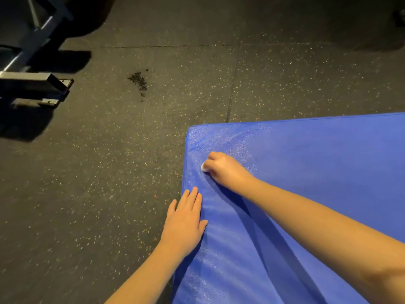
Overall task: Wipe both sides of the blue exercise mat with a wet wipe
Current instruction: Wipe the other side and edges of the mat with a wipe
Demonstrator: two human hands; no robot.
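Far left, a metal equipment frame (37,84) is seen on the speckled rubber floor (87,183), a dark debris patch (139,82) lying to its right; no container is in view. The left hand (184,222) is laid flat, fingers straight, on the left edge of the blue exercise mat (317,172), and just beyond it the wet wipe (204,167) is gripped in the curled right hand (223,170), pressed to the top face near the far corner. Unwiped surface is judged to lie rightward of the grip, nearer the right hand; the long axis cannot be told.
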